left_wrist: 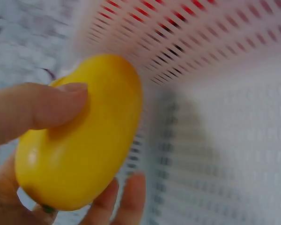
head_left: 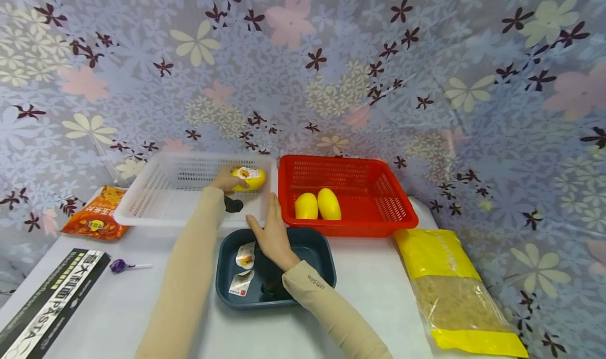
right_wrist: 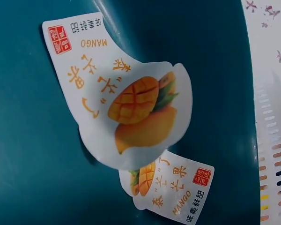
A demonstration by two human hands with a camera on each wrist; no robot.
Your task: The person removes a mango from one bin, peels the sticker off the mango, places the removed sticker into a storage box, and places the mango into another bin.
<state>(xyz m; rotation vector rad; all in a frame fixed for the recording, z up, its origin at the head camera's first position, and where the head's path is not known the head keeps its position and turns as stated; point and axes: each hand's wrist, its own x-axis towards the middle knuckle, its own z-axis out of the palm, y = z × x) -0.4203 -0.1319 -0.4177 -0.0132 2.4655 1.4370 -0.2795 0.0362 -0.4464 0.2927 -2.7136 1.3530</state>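
Above the right part of the white basket [head_left: 156, 191], my left hand [head_left: 224, 179] grips a yellow mango [head_left: 255, 180] that bears a white sticker in the head view. Up close in the left wrist view, the thumb lies across the mango [left_wrist: 91, 140] and fingers show beneath it. My right hand [head_left: 273, 238] is over the dark teal tray [head_left: 326, 248], its fingers straight and pointing at the seam between the two baskets; whether it touches a rim, I cannot tell. Inside the tray lie two mango labels, one label [right_wrist: 136, 112] partly over the other label [right_wrist: 180, 187].
Two yellow mangoes [head_left: 317, 205] lie in the red basket [head_left: 369, 227] on the right. Around the table are an orange snack bag [head_left: 97, 214], a pasta box [head_left: 52, 301], a purple lollipop [head_left: 118, 266] and a yellow bag [head_left: 454, 296]. A flowered cloth [head_left: 303, 85] hangs behind.
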